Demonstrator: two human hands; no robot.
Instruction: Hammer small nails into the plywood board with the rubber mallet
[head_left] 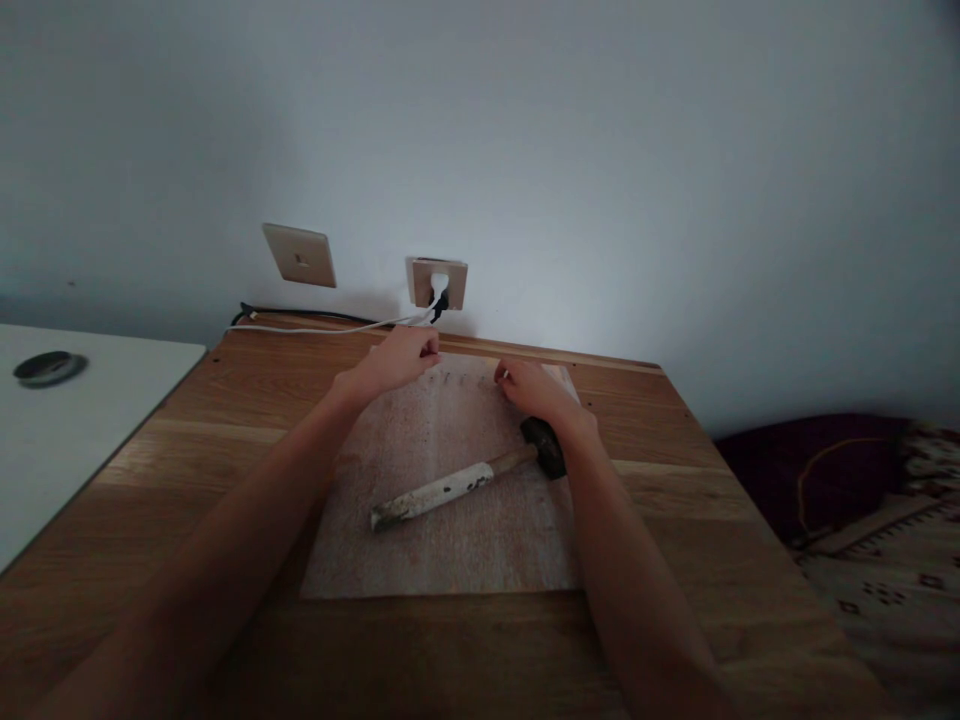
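Observation:
A thin wooden board (450,550) lies flat on the wooden table. My left hand (403,358) is at the board's far left edge, its fingers curled together. Over the board's far right part is my right hand (534,388), thumb and fingers closed in a pinch. Whatever either hand may hold is too small to make out. Between them, a short row of small dark nail-like marks (465,380) shows on the board. A hammer (442,490) rests across the board, its white-painted handle pointing to the near left. My right wrist partly covers its dark head.
Behind the table (675,560) stands a wall with a switch plate (300,256) and a socket (459,285) with plugs in it. White and black cables (322,328) run along the back edge. A white surface (97,440) adjoins at left; patterned cloth (892,570) lies at right.

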